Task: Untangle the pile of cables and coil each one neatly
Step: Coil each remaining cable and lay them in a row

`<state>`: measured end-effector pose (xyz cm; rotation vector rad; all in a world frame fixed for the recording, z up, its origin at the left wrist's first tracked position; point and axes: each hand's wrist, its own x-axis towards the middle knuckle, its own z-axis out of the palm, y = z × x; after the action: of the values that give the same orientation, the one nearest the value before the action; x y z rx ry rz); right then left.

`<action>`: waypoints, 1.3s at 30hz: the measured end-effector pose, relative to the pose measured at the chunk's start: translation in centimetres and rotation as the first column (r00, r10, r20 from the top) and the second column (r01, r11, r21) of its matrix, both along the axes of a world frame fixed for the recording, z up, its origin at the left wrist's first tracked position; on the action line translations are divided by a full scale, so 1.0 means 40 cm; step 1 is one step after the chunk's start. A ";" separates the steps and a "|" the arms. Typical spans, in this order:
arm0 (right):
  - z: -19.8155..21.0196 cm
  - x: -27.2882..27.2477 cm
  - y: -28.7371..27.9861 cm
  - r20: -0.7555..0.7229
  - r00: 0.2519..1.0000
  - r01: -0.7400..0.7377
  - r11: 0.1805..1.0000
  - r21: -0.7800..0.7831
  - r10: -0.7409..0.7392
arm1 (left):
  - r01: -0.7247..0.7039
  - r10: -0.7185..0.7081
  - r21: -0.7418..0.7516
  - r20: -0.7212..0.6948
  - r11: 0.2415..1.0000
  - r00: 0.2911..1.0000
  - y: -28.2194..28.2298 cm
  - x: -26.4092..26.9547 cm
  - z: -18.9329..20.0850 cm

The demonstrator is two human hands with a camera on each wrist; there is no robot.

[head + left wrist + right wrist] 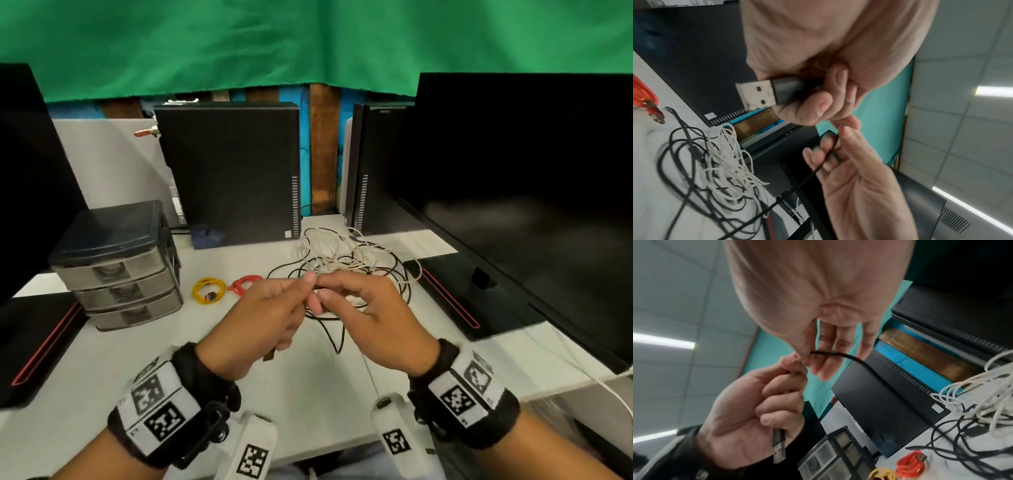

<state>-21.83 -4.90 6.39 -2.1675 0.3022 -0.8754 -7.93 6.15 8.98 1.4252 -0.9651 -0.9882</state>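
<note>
My left hand point(274, 315) is curled round the black cable's USB plug point(764, 93), whose metal end sticks out below the fist point(779, 449). My right hand point(346, 298) pinches the same black cable point(838, 354) between thumb and forefinger, just beyond the left fingertips; its other fingers are loosely spread. Both hands are raised above the table's middle. Behind them lies the tangle of a white cable point(339, 253) and the black cable point(329, 325), also in the left wrist view point(723, 164). A coiled yellow cable point(209, 290) and a coiled red cable point(244, 283) lie to the left.
A small grey drawer unit point(120, 267) stands at the left. Two black computer cases point(233, 171) stand at the back, and a black monitor point(534, 192) with its base fills the right. Another dark base point(37, 339) sits at the left edge of the white table point(137, 370).
</note>
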 end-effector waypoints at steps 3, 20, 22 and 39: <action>0.008 -0.004 -0.014 0.108 0.994 0.011 0.988 0.157 -0.029 | 0.005 -0.009 -0.053 -0.088 0.999 0.996 0.019 0.012 0.037; 0.030 -0.024 0.128 -0.253 0.923 -0.269 0.957 0.108 0.288 | -0.056 0.247 -0.374 0.486 0.926 0.838 0.014 0.082 0.024; 0.074 -0.044 0.112 -0.137 0.957 -0.239 0.964 0.120 0.255 | 0.064 0.109 -0.273 0.576 0.960 0.810 0.017 0.078 0.013; -0.045 0.005 0.126 -0.288 0.907 -0.205 0.920 0.334 0.307 | -0.151 0.227 -0.410 0.144 0.900 0.963 0.015 0.050 0.045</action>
<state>-21.63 0.14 4.61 -2.0048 0.2825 -0.2831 -5.93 6.76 10.76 1.2523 -1.0703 -0.4813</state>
